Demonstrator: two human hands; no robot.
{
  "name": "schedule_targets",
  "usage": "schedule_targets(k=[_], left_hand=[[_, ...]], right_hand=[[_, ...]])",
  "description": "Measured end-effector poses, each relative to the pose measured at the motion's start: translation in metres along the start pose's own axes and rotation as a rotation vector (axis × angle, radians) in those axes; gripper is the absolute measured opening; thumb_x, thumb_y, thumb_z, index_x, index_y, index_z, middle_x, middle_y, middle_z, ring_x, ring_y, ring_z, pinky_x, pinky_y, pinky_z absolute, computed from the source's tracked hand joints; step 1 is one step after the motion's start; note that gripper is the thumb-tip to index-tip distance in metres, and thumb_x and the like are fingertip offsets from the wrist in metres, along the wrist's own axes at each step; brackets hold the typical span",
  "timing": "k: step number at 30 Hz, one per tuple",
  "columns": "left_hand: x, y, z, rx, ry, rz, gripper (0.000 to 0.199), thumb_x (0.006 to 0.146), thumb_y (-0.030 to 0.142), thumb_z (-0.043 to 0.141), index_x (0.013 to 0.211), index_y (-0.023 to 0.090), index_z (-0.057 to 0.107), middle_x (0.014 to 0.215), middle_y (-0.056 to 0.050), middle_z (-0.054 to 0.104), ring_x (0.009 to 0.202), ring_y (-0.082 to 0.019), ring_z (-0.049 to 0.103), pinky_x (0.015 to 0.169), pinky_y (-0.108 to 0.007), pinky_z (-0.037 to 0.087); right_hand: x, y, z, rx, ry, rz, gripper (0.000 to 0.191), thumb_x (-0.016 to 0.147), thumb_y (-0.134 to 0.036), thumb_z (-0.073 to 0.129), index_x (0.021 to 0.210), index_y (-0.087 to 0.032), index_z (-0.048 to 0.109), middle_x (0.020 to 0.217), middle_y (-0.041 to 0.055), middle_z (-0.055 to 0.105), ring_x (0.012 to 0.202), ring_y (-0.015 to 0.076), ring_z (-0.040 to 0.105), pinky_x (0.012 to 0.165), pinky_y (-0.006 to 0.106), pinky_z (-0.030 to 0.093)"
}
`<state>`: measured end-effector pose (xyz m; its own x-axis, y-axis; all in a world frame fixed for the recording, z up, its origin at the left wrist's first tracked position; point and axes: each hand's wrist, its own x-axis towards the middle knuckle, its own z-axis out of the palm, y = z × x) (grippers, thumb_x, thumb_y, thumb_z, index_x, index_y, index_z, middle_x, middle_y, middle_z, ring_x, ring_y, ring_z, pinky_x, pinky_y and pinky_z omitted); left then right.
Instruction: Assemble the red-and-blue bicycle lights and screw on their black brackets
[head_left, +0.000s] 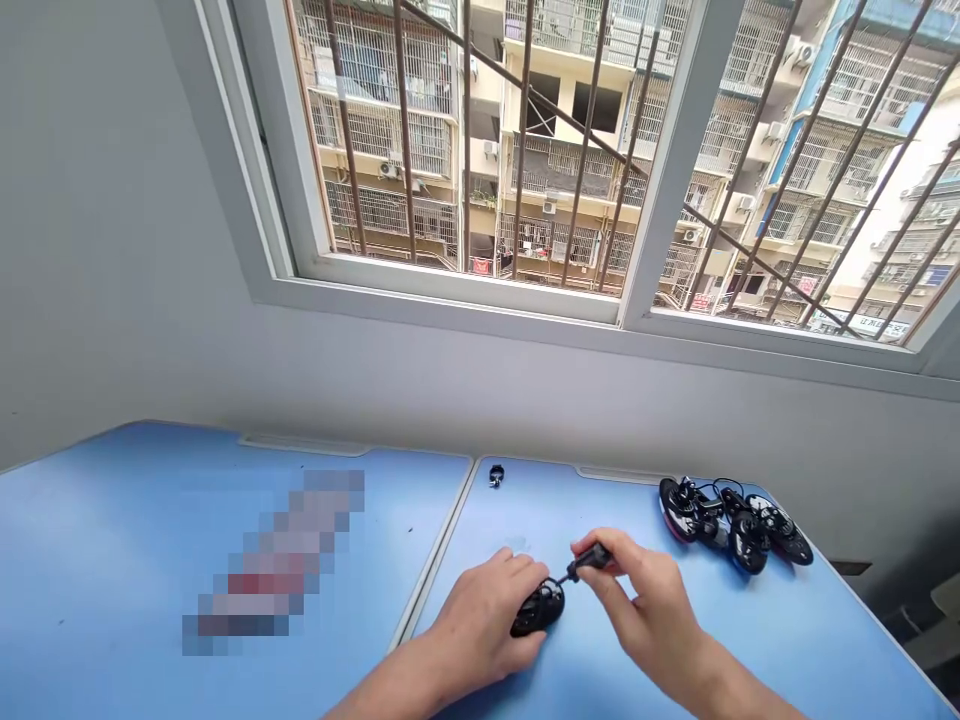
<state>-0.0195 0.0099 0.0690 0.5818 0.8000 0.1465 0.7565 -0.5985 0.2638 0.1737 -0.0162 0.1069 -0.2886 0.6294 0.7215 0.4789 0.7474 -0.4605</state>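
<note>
My left hand (491, 612) is closed over a small black computer mouse (541, 606) on the blue table, its palm and fingers covering much of it. Loops of thin black cable lie on top of the mouse. Just to the right, my right hand (646, 608) pinches a black plug-like piece (592, 560) between thumb and fingers. A short dark length of cable runs from that piece to the mouse. The fingers hide part of the piece, so its exact kind is unclear.
Several black mice with bundled cables (739, 525) lie at the table's back right. Near the back edge sits a small black ring-shaped piece (496, 475). A blurred, pixelated item (281, 560) rests on the left panel. A seam (439, 550) divides the table (352, 660); a barred window stands behind.
</note>
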Motion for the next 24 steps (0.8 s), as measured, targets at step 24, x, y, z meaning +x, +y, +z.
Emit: schedule_targets(k=[24], left_hand=[[-0.003,-0.01,-0.015,-0.322,-0.008,-0.228,0.045,0.072,0.019,0.055,0.117,0.022,0.052,0.108,-0.007,0.062,0.102,-0.027,0.057,0.087,-0.036,0.046]], right_hand=[[-0.021,0.092,0.007,-0.66,-0.089,0.082,0.018,0.084,-0.006,0.038,0.085,-0.02,0.048,0.075,0.004,0.059,0.056,0.0163,0.057,0.047,0.026,0.041]])
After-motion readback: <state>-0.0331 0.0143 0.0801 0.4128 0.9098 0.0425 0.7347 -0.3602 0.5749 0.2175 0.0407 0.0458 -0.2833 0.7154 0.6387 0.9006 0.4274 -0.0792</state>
